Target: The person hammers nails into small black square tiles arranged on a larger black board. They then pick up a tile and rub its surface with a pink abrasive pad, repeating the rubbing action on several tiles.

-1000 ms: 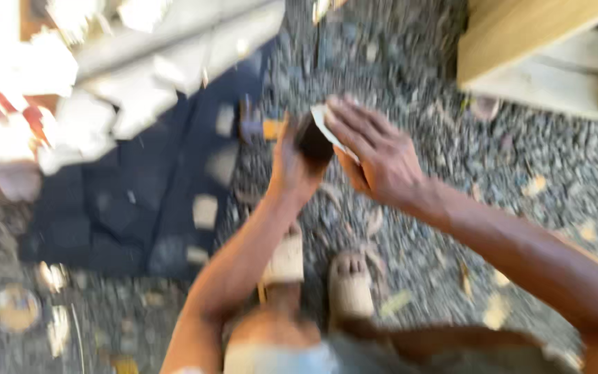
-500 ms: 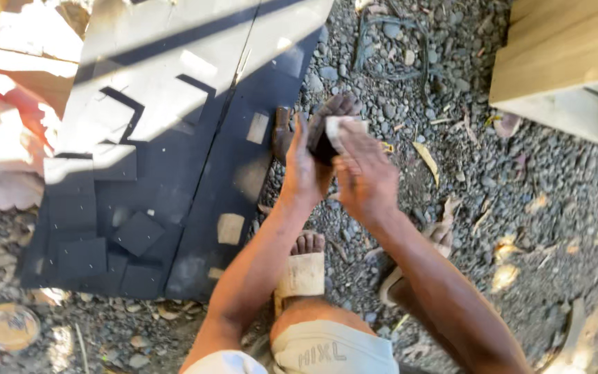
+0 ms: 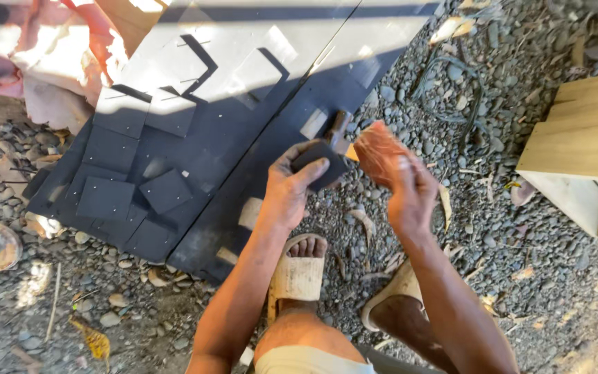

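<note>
The left hand (image 3: 292, 183) grips a small flat black piece (image 3: 321, 163), thumb laid across its top face and the other fingers curled underneath, so the piece is pinched at its near end and juts out toward the right. It is held in the air above the gravel ground (image 3: 493, 228), just off the right edge of the large black sheet (image 3: 195, 173) that lies flat on the stones. The right hand (image 3: 399, 176) is raised just beside the piece, palm turned toward it, fingers pressed together and stretched upward; sunlight washes over them and they are slightly blurred, so it cannot be told whether they hold anything. Between the two hands, just beyond the piece, a dark handle-like object (image 3: 338, 127) and a small orange bit (image 3: 351, 154) show, too hidden to identify. The black sheet has square notches cut into it, and several loose black squares (image 3: 165, 190) lie on its near left part. Below the hands, two feet in pale sandals (image 3: 299, 273) rest on the gravel near the sheet's near right corner. A light wooden box (image 3: 583, 138) stands at the right, well apart from the hands. Crumpled pink paper (image 3: 43, 76) lies by the sheet's far left corner.
</note>
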